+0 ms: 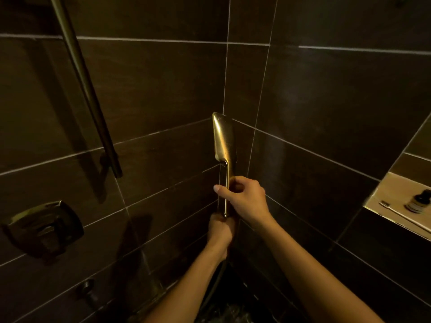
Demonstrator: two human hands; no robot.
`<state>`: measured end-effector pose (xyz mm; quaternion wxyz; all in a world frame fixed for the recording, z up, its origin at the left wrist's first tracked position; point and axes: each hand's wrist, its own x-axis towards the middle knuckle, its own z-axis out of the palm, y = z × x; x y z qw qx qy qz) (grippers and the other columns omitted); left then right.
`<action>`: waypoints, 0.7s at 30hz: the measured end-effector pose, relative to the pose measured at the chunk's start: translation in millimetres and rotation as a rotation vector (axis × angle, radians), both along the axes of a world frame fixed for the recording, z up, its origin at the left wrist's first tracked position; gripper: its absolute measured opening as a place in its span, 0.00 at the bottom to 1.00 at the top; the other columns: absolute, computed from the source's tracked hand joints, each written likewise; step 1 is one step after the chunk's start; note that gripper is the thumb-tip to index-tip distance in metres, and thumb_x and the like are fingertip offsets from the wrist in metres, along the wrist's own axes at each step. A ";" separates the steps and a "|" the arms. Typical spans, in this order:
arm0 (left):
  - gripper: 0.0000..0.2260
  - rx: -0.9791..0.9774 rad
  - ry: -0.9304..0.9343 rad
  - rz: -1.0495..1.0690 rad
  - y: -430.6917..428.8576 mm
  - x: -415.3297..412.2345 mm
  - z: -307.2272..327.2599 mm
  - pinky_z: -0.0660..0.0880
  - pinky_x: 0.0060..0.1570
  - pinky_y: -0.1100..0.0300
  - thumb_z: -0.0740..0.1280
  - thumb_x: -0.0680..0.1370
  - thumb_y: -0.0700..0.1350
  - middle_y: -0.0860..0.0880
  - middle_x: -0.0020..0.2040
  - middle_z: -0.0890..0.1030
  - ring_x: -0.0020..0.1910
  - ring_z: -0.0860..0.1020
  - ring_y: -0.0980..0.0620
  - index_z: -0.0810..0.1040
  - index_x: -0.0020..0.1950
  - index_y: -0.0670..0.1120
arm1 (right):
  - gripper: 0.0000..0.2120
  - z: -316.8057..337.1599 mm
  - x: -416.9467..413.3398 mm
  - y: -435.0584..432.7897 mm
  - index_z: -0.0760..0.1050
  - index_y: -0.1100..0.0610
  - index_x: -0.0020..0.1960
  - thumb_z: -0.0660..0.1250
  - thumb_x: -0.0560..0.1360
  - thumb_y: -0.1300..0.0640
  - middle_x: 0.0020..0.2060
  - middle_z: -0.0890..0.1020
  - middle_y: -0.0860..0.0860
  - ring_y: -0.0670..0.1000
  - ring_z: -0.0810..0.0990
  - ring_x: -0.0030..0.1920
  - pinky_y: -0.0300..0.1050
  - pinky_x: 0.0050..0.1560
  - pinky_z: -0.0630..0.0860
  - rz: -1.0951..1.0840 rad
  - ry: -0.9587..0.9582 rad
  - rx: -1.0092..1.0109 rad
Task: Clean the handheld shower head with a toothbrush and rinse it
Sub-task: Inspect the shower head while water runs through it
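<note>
A gold handheld shower head (223, 138) stands upright in the tiled corner, its back facing me. My right hand (245, 199) grips the middle of its slim handle. My left hand (220, 231) grips the bottom end of the handle, where the dark hose (215, 282) joins and drops away. A toothbrush (403, 215) lies in the wall niche at the right edge, apart from both hands.
The lit wall niche (382, 194) also holds a small dark bottle (418, 202). A slide bar (91, 99) runs down the left wall. Below it sit a square valve handle (44, 227) and a small wall outlet (89, 291). Dark tiles cover all walls.
</note>
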<state>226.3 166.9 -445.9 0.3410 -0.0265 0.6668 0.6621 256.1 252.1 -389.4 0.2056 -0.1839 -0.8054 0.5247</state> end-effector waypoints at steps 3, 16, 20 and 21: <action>0.11 0.011 0.045 -0.011 2.9 1.6 3.7 0.81 0.46 0.50 0.65 0.80 0.47 0.43 0.52 0.83 0.49 0.83 0.44 0.76 0.61 0.46 | 0.08 4.4 3.3 0.1 0.80 0.49 0.52 0.75 0.75 0.49 0.44 0.86 0.49 0.45 0.87 0.44 0.42 0.43 0.85 -0.040 0.018 0.006; 0.15 0.004 0.106 -0.046 6.2 -3.5 0.6 0.76 0.32 0.57 0.70 0.77 0.47 0.44 0.45 0.81 0.40 0.81 0.48 0.72 0.60 0.44 | 0.15 7.4 9.1 26.2 0.80 0.51 0.64 0.72 0.78 0.52 0.57 0.85 0.60 0.61 0.82 0.62 0.66 0.69 0.73 0.207 0.044 -0.321; 0.14 0.007 0.074 -0.047 4.8 -2.7 -4.9 0.71 0.31 0.59 0.70 0.77 0.48 0.40 0.50 0.82 0.40 0.79 0.48 0.72 0.59 0.47 | 0.11 2.9 11.4 22.6 0.76 0.58 0.64 0.64 0.83 0.59 0.58 0.85 0.61 0.59 0.83 0.62 0.62 0.66 0.77 0.273 0.059 -0.548; 0.14 0.004 0.080 -0.037 4.5 -3.4 -5.6 0.71 0.32 0.59 0.70 0.77 0.48 0.41 0.50 0.82 0.41 0.79 0.48 0.71 0.60 0.47 | 0.10 4.1 12.5 20.3 0.77 0.57 0.63 0.64 0.83 0.58 0.58 0.84 0.61 0.59 0.83 0.62 0.60 0.65 0.78 0.266 0.059 -0.547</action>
